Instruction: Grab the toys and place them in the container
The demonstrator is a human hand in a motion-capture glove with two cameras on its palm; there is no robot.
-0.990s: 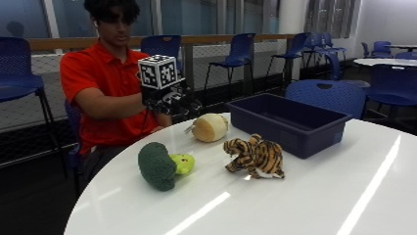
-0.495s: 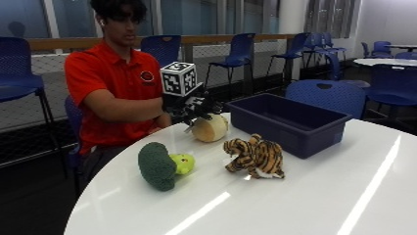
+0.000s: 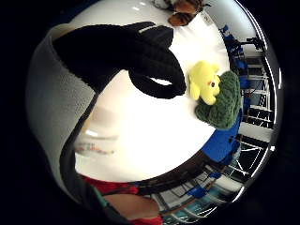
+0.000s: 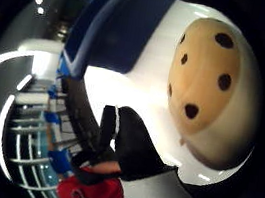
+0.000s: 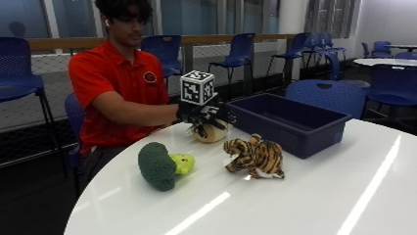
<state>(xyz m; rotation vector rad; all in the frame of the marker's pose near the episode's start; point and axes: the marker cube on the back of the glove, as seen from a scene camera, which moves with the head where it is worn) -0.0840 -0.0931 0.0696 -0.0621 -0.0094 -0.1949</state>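
Note:
In the outside view my gloved right hand (image 5: 204,116) hovers right over a round cream toy with dark spots (image 5: 212,135), fingers spread downward around its top; I cannot tell if they touch it. The thumb side palm view shows that spotted toy (image 4: 212,76) close to the palm. A green turtle toy with a yellow head (image 5: 161,165) lies on the white table nearer the front left. A striped tiger toy (image 5: 254,156) stands right of it. The dark blue container (image 5: 287,122) sits just right of my hand. The little finger side palm view shows the turtle (image 3: 216,93) and the tiger (image 3: 185,7).
The round white table (image 5: 293,205) has bare surface at the front and right. Blue chairs (image 5: 326,93) stand behind the container and around the room. The person's bare forearm reaches in from the left.
My hand has travelled right and down from in front of the chest to directly over the spotted cream toy. The toys and container have stayed put.

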